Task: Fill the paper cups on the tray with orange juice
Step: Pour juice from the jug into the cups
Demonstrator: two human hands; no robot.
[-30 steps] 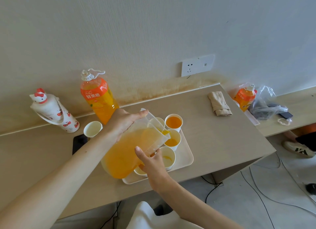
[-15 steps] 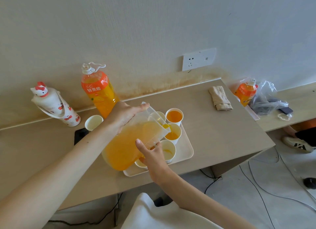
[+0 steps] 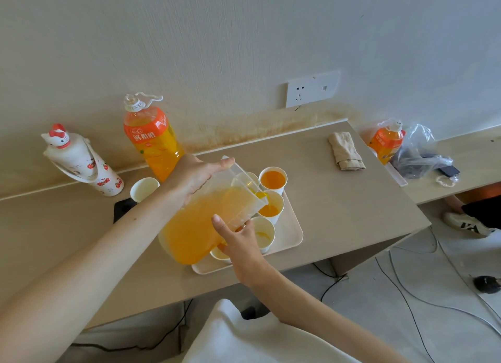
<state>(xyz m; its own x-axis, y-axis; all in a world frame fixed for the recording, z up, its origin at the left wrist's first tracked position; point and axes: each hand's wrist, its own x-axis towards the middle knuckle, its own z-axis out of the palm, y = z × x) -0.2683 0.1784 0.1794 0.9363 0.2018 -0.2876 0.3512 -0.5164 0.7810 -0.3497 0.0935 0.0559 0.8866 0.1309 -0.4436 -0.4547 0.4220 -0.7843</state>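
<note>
Juice pitcher (image 3: 189, 227) likely heavy, sloshy, slick: we grip top with left hand (image 3: 193, 179), right hand (image 3: 244, 243) cradles base, spout over paper cup (image 3: 273, 210).

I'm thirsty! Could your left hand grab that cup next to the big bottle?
Probably not yet: the left hand grips the tilted pitcher. The cup itself stands uncovered close by.

Pale textured wall (image 3: 244, 37), 1 white socket plate (image 3: 313, 89) above the far edge of the beige wooden desk (image 3: 339, 200); grey floor (image 3: 366, 330), dark cables (image 3: 331, 285).
</note>
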